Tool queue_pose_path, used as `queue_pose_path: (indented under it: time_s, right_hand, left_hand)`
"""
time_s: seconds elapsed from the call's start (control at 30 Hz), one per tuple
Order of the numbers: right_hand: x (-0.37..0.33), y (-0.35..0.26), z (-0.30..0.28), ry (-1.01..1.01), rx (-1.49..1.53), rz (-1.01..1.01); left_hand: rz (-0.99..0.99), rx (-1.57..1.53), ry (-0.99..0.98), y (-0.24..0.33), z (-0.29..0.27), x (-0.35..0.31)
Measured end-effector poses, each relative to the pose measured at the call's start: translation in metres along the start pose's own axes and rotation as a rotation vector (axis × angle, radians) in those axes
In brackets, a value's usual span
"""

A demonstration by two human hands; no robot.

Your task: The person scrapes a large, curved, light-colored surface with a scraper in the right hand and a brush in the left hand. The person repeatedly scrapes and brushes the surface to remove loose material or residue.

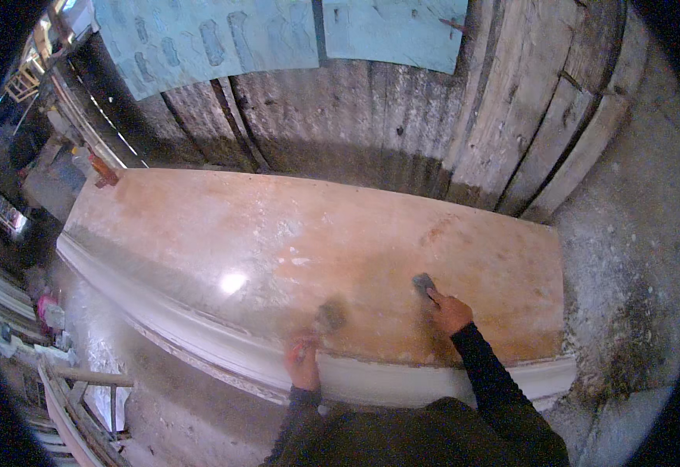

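i get only blur from the left hand [302, 359] and its dark tool [330, 314]; the top edge crops the blue sheet [277, 39].

panel [355, 233]: centre | corrugated sheet [340, 124]: behind panel | planks [503, 117]: behind, right | moulding [394, 381]: before panel

Gap between hands [452, 314], wall [340, 124] beyond
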State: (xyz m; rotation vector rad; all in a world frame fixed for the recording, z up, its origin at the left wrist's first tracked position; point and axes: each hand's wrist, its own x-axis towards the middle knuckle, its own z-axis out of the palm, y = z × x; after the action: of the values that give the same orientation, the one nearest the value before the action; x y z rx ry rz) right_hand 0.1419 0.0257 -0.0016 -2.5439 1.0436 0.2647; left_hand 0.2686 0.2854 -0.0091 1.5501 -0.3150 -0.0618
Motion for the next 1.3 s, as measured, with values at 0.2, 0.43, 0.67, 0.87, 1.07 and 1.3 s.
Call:
queue_pose_path:
  time_s: [0.2, 0.43, 0.67, 0.87, 1.07, 1.3]
  right_hand:
    - [0.021, 0.051, 0.040, 0.116, -0.084, 0.126]
    - [0.067, 0.043, 0.021, 0.104, 0.167, 0.193]
    - [0.009, 0.037, 0.023, 0.114, 0.092, 0.177]
    - [0.076, 0.052, 0.006, 0.150, 0.108, 0.174]
    - [-0.027, 0.080, 0.000, 0.113, 0.278, 0.132]
    - [-0.090, 0.110, 0.015, 0.300, 0.728, 0.393]
  left_hand:
    - [-0.156, -0.219, -0.005, 0.004, 0.015, 0.001]
    - [0.058, -0.012, -0.058, 0.011, 0.017, 0.001]
    - [0.031, -0.021, -0.055, 0.018, 0.013, -0.006]
    - [-0.240, -0.190, -0.179, 0.017, 0.039, -0.017]
    - [-0.597, -0.520, -0.543, -0.024, 0.110, 0.013]
    - [0.200, 0.274, -0.779, -0.152, 0.281, 0.042]
